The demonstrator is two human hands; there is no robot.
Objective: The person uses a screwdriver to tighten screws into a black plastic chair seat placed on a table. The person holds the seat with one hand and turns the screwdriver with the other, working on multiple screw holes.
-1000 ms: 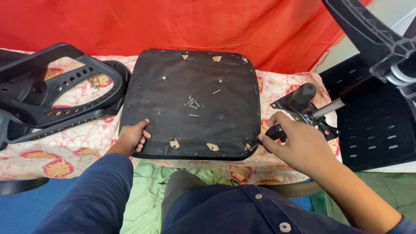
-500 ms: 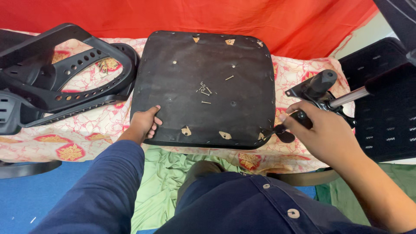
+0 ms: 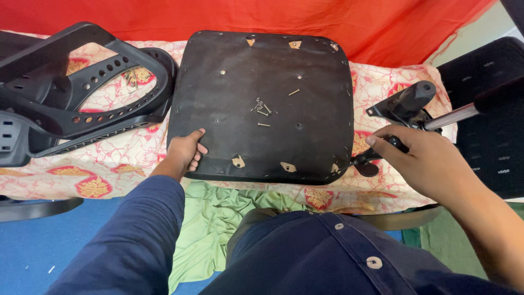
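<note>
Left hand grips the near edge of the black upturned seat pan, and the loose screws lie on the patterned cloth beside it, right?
Not quite: in the head view the left hand does grip the black upturned seat pan, but the loose screws lie on the pan itself.

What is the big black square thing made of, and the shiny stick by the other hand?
The black seat panel looks like a stiff board covered in matt black fabric: staples dot its edge and tan wood shows at small torn spots. The left hand holds its near edge. The rod near the right hand looks like polished metal, silvery and glinting.
</note>
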